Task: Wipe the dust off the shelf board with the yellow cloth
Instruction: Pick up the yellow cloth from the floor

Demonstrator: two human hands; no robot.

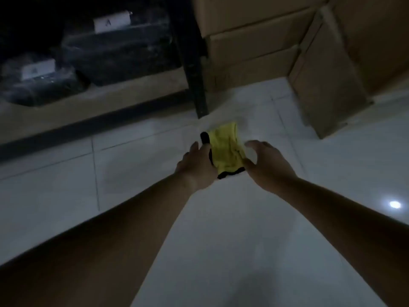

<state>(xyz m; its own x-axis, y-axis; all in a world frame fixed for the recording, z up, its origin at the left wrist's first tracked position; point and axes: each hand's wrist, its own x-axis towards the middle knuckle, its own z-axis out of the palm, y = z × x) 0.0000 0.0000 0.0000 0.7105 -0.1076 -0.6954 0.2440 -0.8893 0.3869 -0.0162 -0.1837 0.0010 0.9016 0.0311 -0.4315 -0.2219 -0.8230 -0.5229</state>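
A dusty shelf board [93, 111] is seen upper left, well apart from the hands. The yellow cloth [225, 149] is held above the tiled floor [66, 185], gripped by the left hand [197, 167]; the right hand [265, 160] is half-spread, touching its edge.

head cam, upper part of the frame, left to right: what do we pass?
Plastic-wrapped dark bundle with a white label → second wrapped bundle with a white label → black shelf upright → stacked cardboard boxes → cardboard box standing on the floor.
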